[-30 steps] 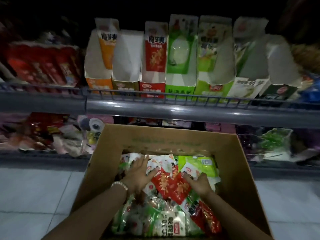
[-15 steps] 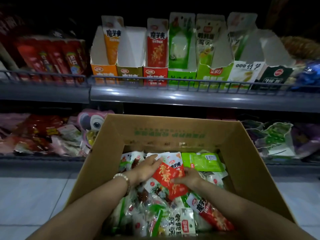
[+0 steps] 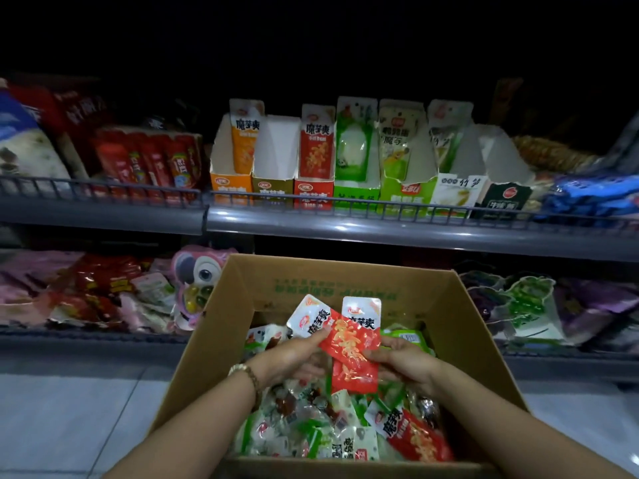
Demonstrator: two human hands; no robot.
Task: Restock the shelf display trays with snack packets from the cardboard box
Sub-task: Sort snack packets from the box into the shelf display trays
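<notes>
We see both hands raised just above the heap inside the open brown cardboard box (image 3: 345, 274). They are close together and clamped on the same small fan of red-and-white plastic snack packets (image 3: 351, 344). The left hand (image 3: 294, 354), with a beaded bracelet (image 3: 243, 369) at its wrist, pinches the fan from the left with the thumb on top. The right hand (image 3: 403, 361) grips its right edge with curled fingers. The white tops of the held packets point toward the far wall of the box.

Beneath them lies a loose pile of green, white and clear packets (image 3: 311, 430), with another red packet (image 3: 418, 440) near the box's near right corner. Pale floor tiles (image 3: 69, 416) show on either side of the box.

Beyond it runs a grey metal shelf (image 3: 380, 233) carrying a row of cardboard display trays set side by side. We make out an orange tray (image 3: 230, 188) with one packet upright, an olive tray (image 3: 273, 191) showing white inner walls, a red tray (image 3: 313, 195) with a matching red packet, and a green tray (image 3: 352, 198) to the right. The lower shelf holds heaped packets and a pink owl-faced pack (image 3: 197, 281).
</notes>
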